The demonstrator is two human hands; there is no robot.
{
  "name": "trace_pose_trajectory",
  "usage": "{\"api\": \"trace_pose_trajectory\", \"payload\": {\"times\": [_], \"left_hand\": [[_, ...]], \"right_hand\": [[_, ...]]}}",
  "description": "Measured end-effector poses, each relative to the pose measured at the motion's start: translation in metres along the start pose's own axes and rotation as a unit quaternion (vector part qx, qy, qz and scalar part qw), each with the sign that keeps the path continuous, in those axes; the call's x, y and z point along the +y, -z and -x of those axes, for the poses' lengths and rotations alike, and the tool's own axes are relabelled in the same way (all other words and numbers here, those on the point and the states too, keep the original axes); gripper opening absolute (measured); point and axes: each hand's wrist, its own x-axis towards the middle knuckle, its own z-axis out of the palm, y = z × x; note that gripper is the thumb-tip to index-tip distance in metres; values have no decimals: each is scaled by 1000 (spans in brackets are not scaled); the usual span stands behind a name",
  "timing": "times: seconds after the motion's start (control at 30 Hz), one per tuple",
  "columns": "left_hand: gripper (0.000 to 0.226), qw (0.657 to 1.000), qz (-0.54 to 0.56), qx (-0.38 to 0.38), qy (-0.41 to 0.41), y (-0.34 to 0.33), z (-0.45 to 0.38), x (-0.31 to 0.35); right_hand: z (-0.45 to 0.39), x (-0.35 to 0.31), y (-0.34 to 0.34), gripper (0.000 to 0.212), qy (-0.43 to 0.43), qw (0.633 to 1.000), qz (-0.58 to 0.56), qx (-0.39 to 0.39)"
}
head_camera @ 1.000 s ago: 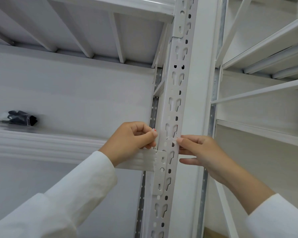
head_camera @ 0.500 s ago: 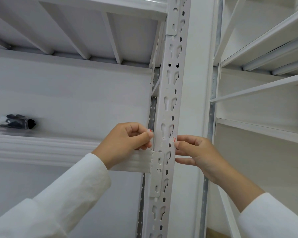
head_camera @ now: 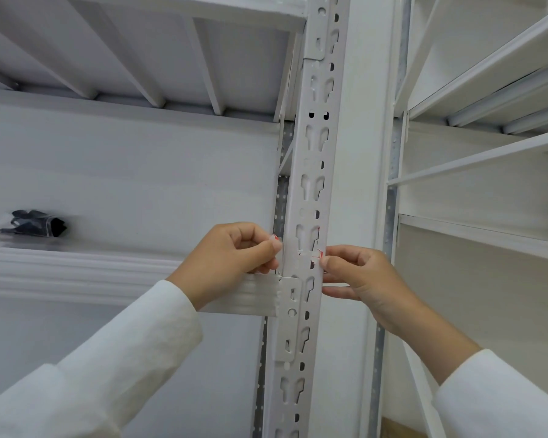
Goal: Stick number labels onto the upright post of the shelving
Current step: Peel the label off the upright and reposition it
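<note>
1. Head view: the left hand (head_camera: pixel 234 257) and right hand (head_camera: pixel 358 279) each pinched one end of a clear label (head_camera: pixel 301 259) with red marks, stretched across the white slotted post (head_camera: pixel 310 191) just above the shelf beam (head_camera: pixel 108 276).
2. A black bundle (head_camera: pixel 38 223) lay on the left shelf.

Bright, even light; soft shadows, wide-angle edge bending
</note>
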Motion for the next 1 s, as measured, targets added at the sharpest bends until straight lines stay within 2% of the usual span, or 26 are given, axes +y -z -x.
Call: {"api": "trace_pose_trajectory", "payload": {"times": [0.37,0.43,0.5,0.53,0.6,0.63,0.7,0.77,0.83,1.0], "left_hand": [[20,1000,-2,7,5,-1,-1,0],[19,1000,-2,8,5,-1,-1,0],[19,1000,-6,10,2,-1,0,2],[19,1000,-8,10,1,-2,1,2],[19,1000,-10,10,0,-2,1,3],[20,1000,-12,10,0,-2,1,3],[21,1000,-10,10,0,-2,2,3],[21,1000,-4,8,0,-1,2,3],[21,1000,-5,4,-2,-1,2,2],[22,1000,-7,2,-2,-1,1,2]], "right_hand": [[-2,-1,2,6,17,999,30,0],[0,0,2,17,67,993,94,41],[2,-4,5,26,189,952,214,108],[2,-7,8,27,270,911,283,130],[0,-13,17,21,422,793,414,149],[-2,-17,21,18,468,740,460,148],[-5,-24,27,16,511,675,520,114],[-7,-28,29,13,526,642,556,53],[-10,-31,29,11,520,628,579,10],[-12,-45,26,9,473,649,596,-28]]}}
